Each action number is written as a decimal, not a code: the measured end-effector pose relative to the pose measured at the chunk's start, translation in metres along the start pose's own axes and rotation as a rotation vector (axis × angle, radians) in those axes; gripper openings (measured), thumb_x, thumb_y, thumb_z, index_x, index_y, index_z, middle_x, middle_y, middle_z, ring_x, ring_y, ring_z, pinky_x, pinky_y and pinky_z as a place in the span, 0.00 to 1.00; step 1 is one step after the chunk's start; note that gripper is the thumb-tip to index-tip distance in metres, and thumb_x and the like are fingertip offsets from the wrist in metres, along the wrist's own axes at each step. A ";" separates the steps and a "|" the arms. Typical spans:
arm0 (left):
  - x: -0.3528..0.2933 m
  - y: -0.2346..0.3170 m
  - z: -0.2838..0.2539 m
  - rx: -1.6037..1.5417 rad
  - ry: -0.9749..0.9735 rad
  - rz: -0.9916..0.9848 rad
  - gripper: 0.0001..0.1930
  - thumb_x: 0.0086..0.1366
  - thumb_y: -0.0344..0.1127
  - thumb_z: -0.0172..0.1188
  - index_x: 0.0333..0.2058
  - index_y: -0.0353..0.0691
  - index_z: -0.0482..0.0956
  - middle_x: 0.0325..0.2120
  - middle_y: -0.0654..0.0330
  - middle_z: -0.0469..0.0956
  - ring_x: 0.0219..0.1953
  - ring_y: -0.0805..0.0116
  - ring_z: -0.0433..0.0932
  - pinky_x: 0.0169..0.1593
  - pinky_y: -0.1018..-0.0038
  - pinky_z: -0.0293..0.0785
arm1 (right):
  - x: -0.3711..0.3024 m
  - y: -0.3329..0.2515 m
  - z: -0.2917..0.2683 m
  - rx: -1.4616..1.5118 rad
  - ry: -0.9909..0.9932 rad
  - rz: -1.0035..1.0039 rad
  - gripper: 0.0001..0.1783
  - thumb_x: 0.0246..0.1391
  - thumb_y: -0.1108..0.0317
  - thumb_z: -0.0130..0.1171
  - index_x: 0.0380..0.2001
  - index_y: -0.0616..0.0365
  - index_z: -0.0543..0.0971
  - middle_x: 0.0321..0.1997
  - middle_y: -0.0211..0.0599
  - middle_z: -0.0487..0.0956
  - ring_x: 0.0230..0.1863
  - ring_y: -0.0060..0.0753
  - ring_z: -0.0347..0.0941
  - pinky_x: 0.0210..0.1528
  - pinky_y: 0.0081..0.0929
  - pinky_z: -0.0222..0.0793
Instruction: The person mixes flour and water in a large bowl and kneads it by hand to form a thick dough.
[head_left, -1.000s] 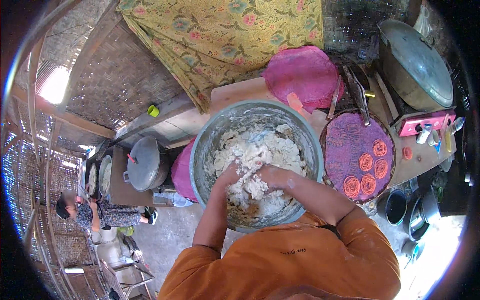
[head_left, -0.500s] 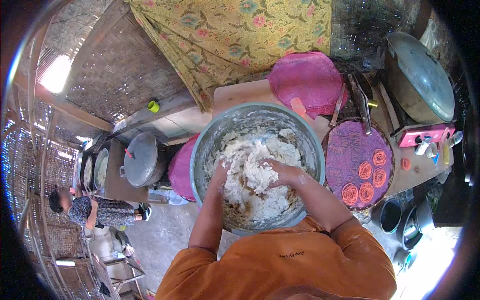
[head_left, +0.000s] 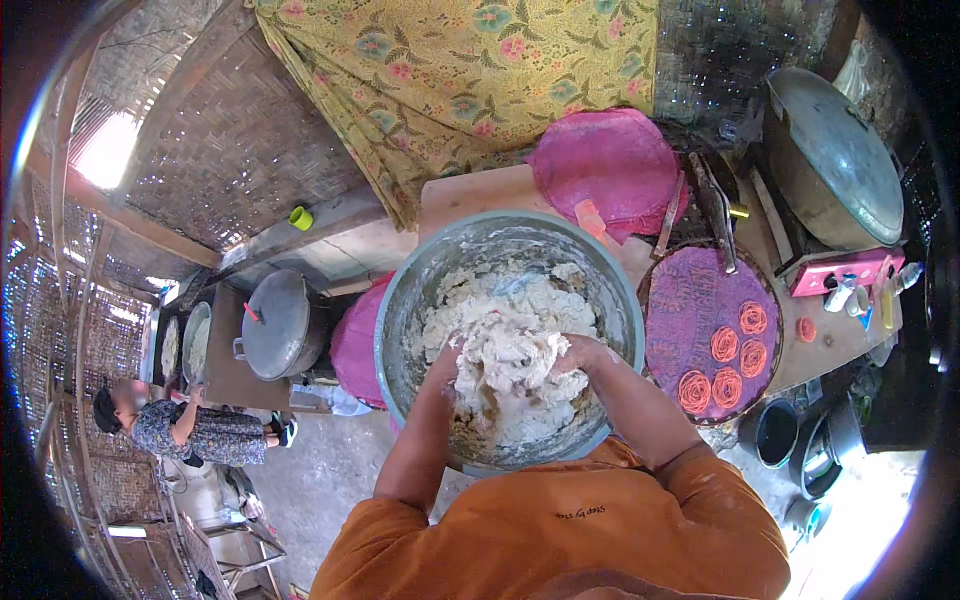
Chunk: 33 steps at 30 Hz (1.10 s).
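Note:
A wide grey basin (head_left: 616, 300) in front of me holds wet, lumpy, off-white dough (head_left: 510, 350). Both hands are down in it. My left hand (head_left: 447, 364) grips the dough's left side, its fingers mostly buried. From the right, my right hand (head_left: 578, 354) presses in with fingers curled into the same mass. Between the two hands a loose, sticky clump bulges up. Dough is smeared on my right wrist and along the basin's inner wall.
Right of the basin, a round purple mat (head_left: 690, 300) carries several orange coiled rounds (head_left: 725, 386). Pink mats (head_left: 600, 160) lie behind. A large lidded pot (head_left: 835, 160) stands far right, another lidded pot (head_left: 280, 325) left. A person (head_left: 200, 430) stands far left. Dark buckets (head_left: 770, 435) sit lower right.
My hands have moved slightly apart and a little nearer to me. The clump between them bulges up more. The view has shifted slightly.

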<state>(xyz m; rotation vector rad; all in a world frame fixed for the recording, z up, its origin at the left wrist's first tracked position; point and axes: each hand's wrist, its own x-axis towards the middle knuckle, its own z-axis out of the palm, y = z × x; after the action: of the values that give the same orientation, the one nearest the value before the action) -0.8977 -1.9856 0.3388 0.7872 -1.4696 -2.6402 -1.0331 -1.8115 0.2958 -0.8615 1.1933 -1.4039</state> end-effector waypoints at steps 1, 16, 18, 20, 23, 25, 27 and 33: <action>-0.009 0.014 0.020 -0.130 0.024 -0.009 0.21 0.53 0.44 0.44 0.44 0.38 0.60 0.40 0.59 0.65 0.39 0.68 0.66 0.41 0.73 0.63 | -0.001 -0.003 -0.001 0.053 0.014 0.016 0.32 0.31 0.52 0.54 0.42 0.56 0.63 0.40 0.44 0.66 0.41 0.42 0.63 0.45 0.30 0.56; 0.030 -0.100 -0.092 1.157 0.360 0.506 0.22 0.50 0.36 0.45 0.45 0.35 0.57 0.41 0.50 0.61 0.44 0.60 0.59 0.49 0.71 0.53 | 0.025 -0.079 0.038 1.036 0.345 0.091 0.28 0.43 0.47 0.39 0.42 0.56 0.63 0.40 0.42 0.67 0.39 0.40 0.64 0.41 0.36 0.61; 0.030 -0.101 -0.071 1.629 0.223 0.573 0.18 0.48 0.34 0.45 0.40 0.38 0.64 0.36 0.52 0.64 0.41 0.58 0.60 0.52 0.67 0.48 | 0.027 -0.071 0.032 1.114 0.446 0.099 0.27 0.47 0.46 0.29 0.41 0.56 0.63 0.40 0.40 0.67 0.38 0.39 0.65 0.37 0.38 0.64; 0.019 -0.079 -0.020 1.663 0.074 0.454 0.16 0.47 0.33 0.45 0.38 0.40 0.67 0.37 0.54 0.65 0.41 0.61 0.61 0.50 0.69 0.49 | 0.029 -0.063 0.028 1.256 0.412 0.073 0.27 0.47 0.47 0.30 0.41 0.55 0.63 0.40 0.39 0.67 0.37 0.38 0.66 0.36 0.38 0.64; -0.014 -0.021 0.065 1.715 0.035 0.819 0.16 0.47 0.36 0.46 0.37 0.41 0.68 0.39 0.57 0.66 0.42 0.63 0.61 0.49 0.70 0.50 | 0.032 -0.033 0.032 1.042 0.640 0.140 0.29 0.48 0.46 0.25 0.43 0.55 0.62 0.44 0.38 0.65 0.41 0.40 0.63 0.41 0.40 0.60; -0.016 -0.003 0.096 1.524 0.141 0.767 0.18 0.47 0.44 0.47 0.38 0.44 0.68 0.40 0.59 0.66 0.45 0.60 0.59 0.51 0.64 0.47 | 0.031 -0.035 0.041 1.088 0.594 0.155 0.29 0.48 0.46 0.24 0.43 0.56 0.62 0.44 0.38 0.65 0.42 0.40 0.63 0.43 0.38 0.59; -0.008 -0.007 0.084 1.342 0.100 0.730 0.18 0.48 0.44 0.47 0.38 0.45 0.68 0.40 0.59 0.66 0.44 0.60 0.60 0.50 0.64 0.48 | 0.029 -0.042 0.047 1.180 0.509 0.170 0.30 0.48 0.46 0.22 0.44 0.56 0.61 0.44 0.39 0.64 0.44 0.40 0.61 0.46 0.36 0.56; 0.024 -0.041 -0.001 0.446 0.264 0.600 0.16 0.52 0.36 0.42 0.42 0.42 0.62 0.41 0.59 0.62 0.43 0.65 0.62 0.43 0.73 0.59 | 0.029 -0.062 0.050 1.066 0.436 0.138 0.32 0.45 0.44 0.28 0.40 0.61 0.64 0.40 0.43 0.67 0.38 0.42 0.65 0.41 0.36 0.61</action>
<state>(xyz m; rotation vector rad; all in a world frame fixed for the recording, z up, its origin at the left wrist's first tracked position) -0.9087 -1.9697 0.2956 0.5566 -1.8679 -1.7391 -1.0069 -1.8531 0.3649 0.2766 0.5984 -1.8464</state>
